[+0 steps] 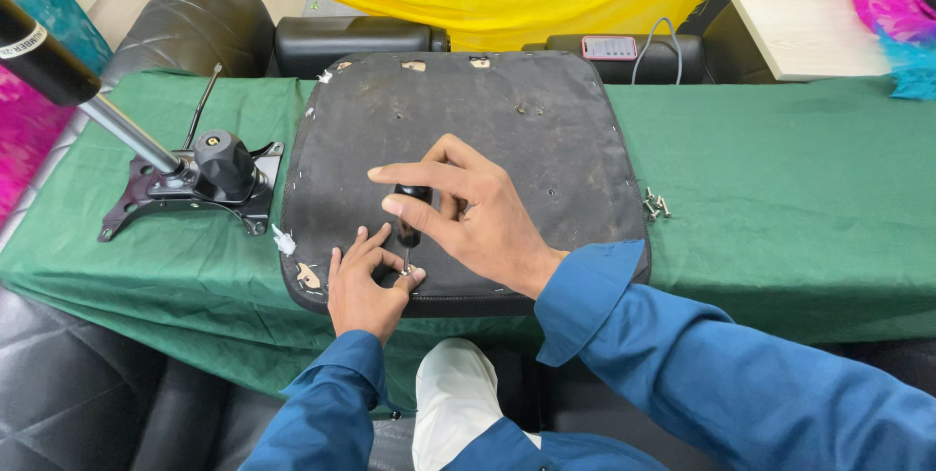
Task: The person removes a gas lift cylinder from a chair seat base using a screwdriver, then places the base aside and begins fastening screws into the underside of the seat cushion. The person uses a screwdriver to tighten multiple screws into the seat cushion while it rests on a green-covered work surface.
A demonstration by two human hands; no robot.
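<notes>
hands (429,256), screwdriver (409,215), seat pan (546,130)

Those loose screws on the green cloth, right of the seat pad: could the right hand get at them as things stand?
Probably yes. The screws lie in the open on the cloth, nothing over them, but the right hand is holding a screwdriver.

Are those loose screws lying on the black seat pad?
No, the loose screws lie on the green cloth, just right of the black seat pad.
</notes>
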